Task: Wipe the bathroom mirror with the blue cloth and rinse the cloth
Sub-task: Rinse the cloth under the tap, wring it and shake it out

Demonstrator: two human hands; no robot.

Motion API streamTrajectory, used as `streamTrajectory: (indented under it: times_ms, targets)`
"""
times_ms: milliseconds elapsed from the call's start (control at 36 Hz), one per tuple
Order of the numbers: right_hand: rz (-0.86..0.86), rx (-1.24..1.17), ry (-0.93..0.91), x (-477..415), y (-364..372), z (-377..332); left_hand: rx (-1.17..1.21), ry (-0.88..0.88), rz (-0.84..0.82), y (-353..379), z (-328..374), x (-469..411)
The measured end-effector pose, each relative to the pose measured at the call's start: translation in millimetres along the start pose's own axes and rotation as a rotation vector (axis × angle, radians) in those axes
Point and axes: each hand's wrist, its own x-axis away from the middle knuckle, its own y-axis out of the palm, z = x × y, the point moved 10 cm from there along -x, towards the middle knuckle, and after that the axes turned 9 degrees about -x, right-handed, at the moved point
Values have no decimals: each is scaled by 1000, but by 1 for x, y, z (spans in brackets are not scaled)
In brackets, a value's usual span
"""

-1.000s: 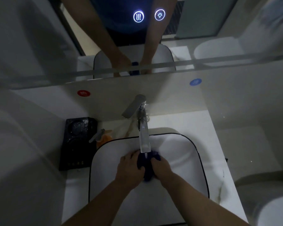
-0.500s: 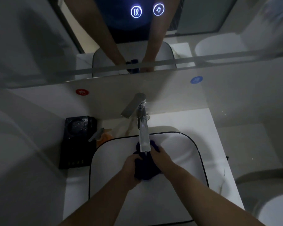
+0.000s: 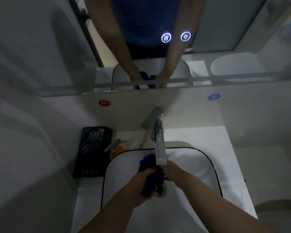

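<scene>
Below, a white sink [image 3: 200, 167] sits under a wide mirror [image 3: 40, 39]. Over the basin, beneath the faucet [image 3: 160, 148], the left hand [image 3: 141, 184] and right hand [image 3: 174, 170] clench a bunched, dark blue cloth [image 3: 152, 174].

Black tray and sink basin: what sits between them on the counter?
In the head view, an orange bottle with a grey pump stands between the black tray and the sink basin rim.
</scene>
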Motion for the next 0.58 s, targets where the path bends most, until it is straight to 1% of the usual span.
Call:
streamTrajectory:
  times_ms: [56, 111, 139, 194, 222, 250, 306, 361, 389, 417, 445, 528, 583]
  targets:
    - [95, 1, -7, 3, -23, 3, -156, 147, 11, 5, 15, 3]
    - [207, -77, -78, 13, -41, -3, -478, 342, 116, 6, 36, 18]
    - [280, -97, -122, 21, -48, -9, -592, 416, 167, 4, 40, 24]
    - [442, -164, -268, 42, -59, -27, -629, 459, 163, 7, 41, 34]
    - [480, -188, -377, 55, -60, -41, -657, 432, 160, 3, 37, 31]
    - [502, -163, -508, 70, -57, -59, -683, 419, 160, 2, 35, 32]
    - [519, -17, -823, 107, -43, -106, -798, 387, 134, 1, 26, 28]
    - [475, 140, -1087, 138, -21, -146, -845, 371, 118, 2, 24, 44]
    - [412, 222, -1152, 148, -6, -160, -864, 375, 105, 6, 25, 59]
    - [346, 308, -1171, 149, 7, -166, -901, 379, 93, 9, 24, 68]
    - [292, 394, -1139, 147, 17, -169, -930, 372, 67, 13, 23, 78]
    - [175, 606, -986, 121, 33, -154, -950, 345, 60, 11, 17, 93]
    - [81, 652, -918, 114, 35, -151, -902, 336, 68, 7, 14, 102]
